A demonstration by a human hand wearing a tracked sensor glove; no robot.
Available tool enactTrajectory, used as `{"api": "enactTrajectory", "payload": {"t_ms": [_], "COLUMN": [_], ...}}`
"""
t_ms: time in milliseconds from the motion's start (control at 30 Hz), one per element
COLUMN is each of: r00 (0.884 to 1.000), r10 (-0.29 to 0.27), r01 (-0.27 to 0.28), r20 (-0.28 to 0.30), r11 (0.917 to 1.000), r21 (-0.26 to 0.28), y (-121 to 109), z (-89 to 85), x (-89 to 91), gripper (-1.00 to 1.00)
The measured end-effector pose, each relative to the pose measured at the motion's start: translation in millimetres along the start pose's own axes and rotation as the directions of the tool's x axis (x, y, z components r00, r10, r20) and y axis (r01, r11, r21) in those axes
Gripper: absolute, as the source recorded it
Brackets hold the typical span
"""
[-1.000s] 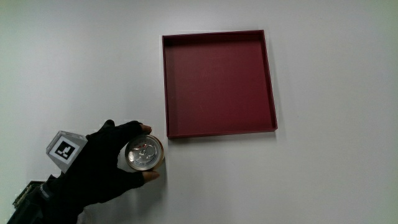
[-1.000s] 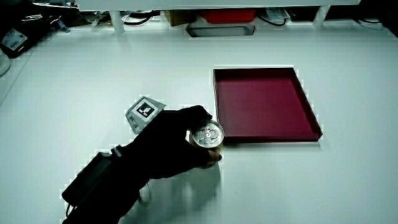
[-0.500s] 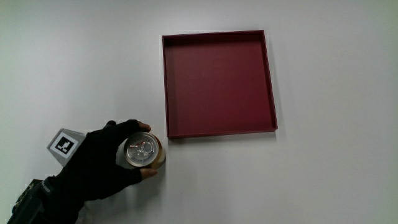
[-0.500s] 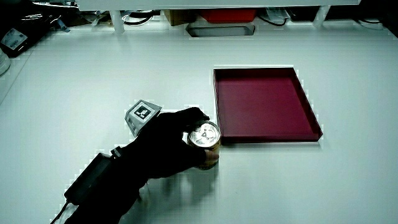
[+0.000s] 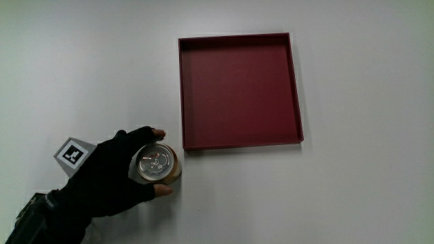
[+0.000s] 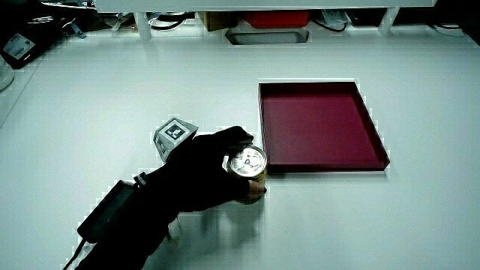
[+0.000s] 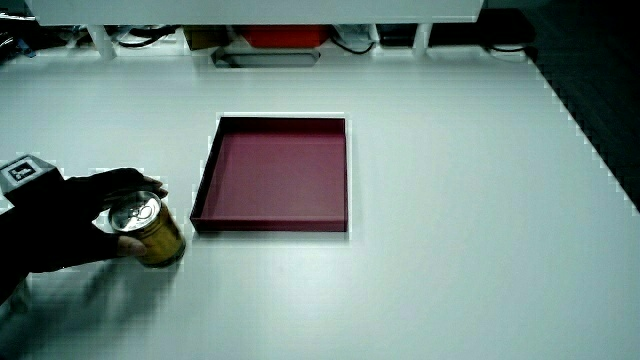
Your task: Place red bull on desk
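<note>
Fingers of the gloved hand curl round a can, clamped on its side wall with the thumb tip showing at the edge nearer the person; the can's silver top with its pull tab faces up in the main view, and its gold-coloured body shows in a side view; the can stands upright or nearly so, low at the white table, though whether its base touches the surface I cannot tell. A red tray, square and shallow with low walls, lies on the table; the can sits just beside the tray's corner nearest the person, outside the tray and apart from its wall, as both side views also show; the tray's floor is bare. On the back of the hand rides the small patterned cube, white with a black marker, tilted toward the person's side; it shows too in a side view; the forearm runs from the hand toward the table's edge nearest the person.
</note>
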Motion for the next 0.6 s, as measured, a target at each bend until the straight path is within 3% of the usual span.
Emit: {"api": "enactTrajectory", "payload": {"t_ms": [167, 200, 267, 400, 467, 600], "r00": [0.999, 0.996, 0.989, 0.972, 0.963, 0.975], "r10": [0.006, 0.031, 0.027, 0.004, 0.024, -0.024], "r01": [-0.003, -0.025, -0.014, 0.014, 0.001, 0.039], "r20": [0.050, 0.078, 0.146, 0.234, 0.269, 0.221], "r11": [0.9977, 0.9963, 0.9958, 0.9971, 0.9960, 0.9973], "r21": [-0.068, -0.083, -0.090, -0.074, -0.090, -0.062], "y": [3.3, 3.4, 4.0, 5.8, 7.1, 14.1], "z": [7.2, 8.8, 13.6, 27.8, 37.5, 57.3], "x": [5.4, 6.9, 8.5, 12.0, 11.4, 8.2], "gripper": [-0.80, -0.87, -1.00, -1.00, -1.00, -1.00]}}
